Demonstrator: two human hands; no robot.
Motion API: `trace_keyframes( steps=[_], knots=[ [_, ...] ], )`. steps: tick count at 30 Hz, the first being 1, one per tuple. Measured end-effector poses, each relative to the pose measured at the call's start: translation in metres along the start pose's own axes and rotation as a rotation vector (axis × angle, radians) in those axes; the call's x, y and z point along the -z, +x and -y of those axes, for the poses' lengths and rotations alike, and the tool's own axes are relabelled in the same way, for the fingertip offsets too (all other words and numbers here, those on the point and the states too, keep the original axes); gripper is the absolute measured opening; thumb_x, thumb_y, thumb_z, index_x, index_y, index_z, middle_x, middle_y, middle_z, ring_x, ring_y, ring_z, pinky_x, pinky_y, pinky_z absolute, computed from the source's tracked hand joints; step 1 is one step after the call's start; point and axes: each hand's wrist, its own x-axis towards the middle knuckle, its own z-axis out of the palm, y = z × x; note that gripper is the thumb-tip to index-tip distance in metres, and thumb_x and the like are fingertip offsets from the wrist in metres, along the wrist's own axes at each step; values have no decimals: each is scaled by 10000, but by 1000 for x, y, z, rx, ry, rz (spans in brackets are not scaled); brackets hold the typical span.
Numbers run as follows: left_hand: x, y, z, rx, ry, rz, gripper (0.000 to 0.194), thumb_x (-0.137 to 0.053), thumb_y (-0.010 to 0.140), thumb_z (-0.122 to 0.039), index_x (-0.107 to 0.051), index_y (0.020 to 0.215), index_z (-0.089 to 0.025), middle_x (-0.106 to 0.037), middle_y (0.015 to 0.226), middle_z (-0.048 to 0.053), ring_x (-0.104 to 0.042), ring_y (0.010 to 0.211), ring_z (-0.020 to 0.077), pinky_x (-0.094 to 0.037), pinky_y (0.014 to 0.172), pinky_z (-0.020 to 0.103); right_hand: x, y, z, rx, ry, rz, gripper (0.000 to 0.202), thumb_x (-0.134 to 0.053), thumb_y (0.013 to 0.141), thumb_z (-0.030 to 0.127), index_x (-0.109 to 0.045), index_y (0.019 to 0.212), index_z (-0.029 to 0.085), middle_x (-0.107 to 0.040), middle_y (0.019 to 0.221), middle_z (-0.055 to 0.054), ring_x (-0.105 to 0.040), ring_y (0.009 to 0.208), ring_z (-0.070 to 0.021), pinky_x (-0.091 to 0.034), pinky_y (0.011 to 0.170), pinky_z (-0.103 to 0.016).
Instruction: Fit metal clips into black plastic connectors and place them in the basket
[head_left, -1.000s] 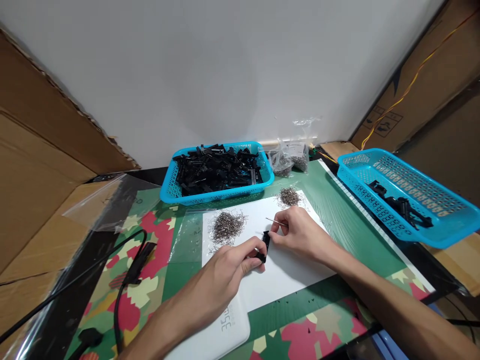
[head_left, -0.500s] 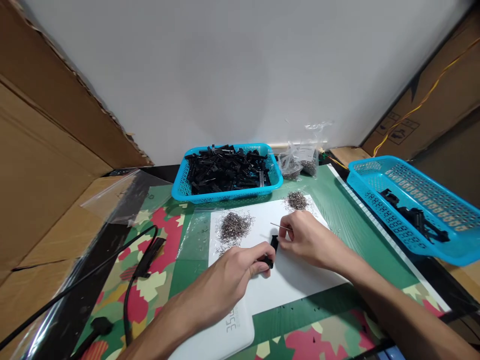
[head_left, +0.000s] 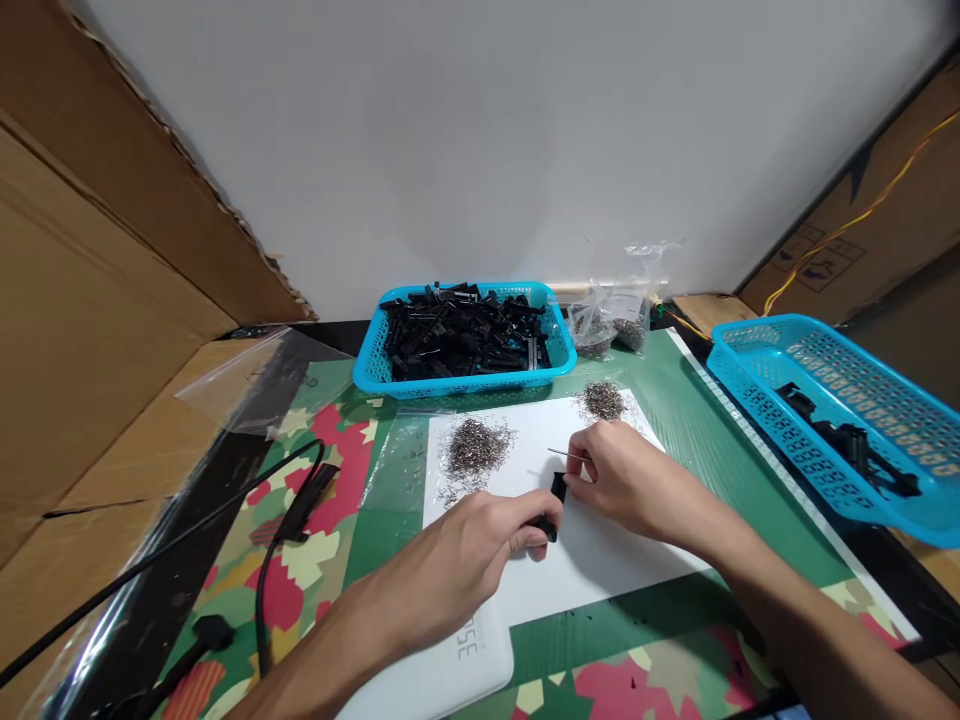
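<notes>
White paper [head_left: 600, 540] fills the lower centre. The left hand [head_left: 487, 535], reaching from lower left, pinches the lower end of a black part [head_left: 559, 487]; the right hand [head_left: 615, 475], fingers curled, palm down, touches its upper end and grips a thin tool [head_left: 568, 455].

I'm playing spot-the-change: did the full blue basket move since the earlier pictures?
No. The full blue basket has stayed in the same spot beyond the white paper's far edge; the camera's view shifted.
</notes>
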Motion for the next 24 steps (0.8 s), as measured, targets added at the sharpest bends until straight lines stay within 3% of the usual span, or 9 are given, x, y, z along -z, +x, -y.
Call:
trace_keyframes(
  steps=[5, 15, 21, 24],
  knots=[
    [-1, 1, 1, 32, -36, -1, 168, -464, 1084, -166, -600, 1080, -264, -747, 933, -22, -655, 851, 156, -417, 781, 255, -6, -3, -1, -51, -14, -26, 161, -663, 863, 112, -703, 722, 177, -639, 630, -9, -493, 543, -119, -297, 530, -244],
    [2, -5, -4, 148, -39, 4, 176, -423, 1104, -231, -589, 1076, -280, -759, 1030, -25, -651, 950, 188, -417, 824, 289, -12, -1, 3, -114, 63, -17, 241, -655, 868, 72, -604, 658, 179, -534, 565, 33, -393, 516, -103, -260, 523, -247],
    [4, -9, -5, 194, -16, 10, 210, -391, 1128, -305, -599, 1103, -288, -736, 1045, -22, -617, 971, 186, -424, 851, 284, -16, 0, 5, -63, 144, -44, 336, -645, 853, 47, -491, 589, 185, -406, 514, 68, -298, 498, -87, -222, 508, -255],
    [4, -9, -3, 193, -13, 3, 214, -389, 1132, -330, -596, 1105, -281, -721, 1042, -15, -605, 989, 189, -417, 859, 281, -14, 2, 1, -43, 168, -36, 320, -669, 867, 69, -551, 588, 171, -435, 526, 63, -328, 508, -85, -236, 518, -254]
  ],
)
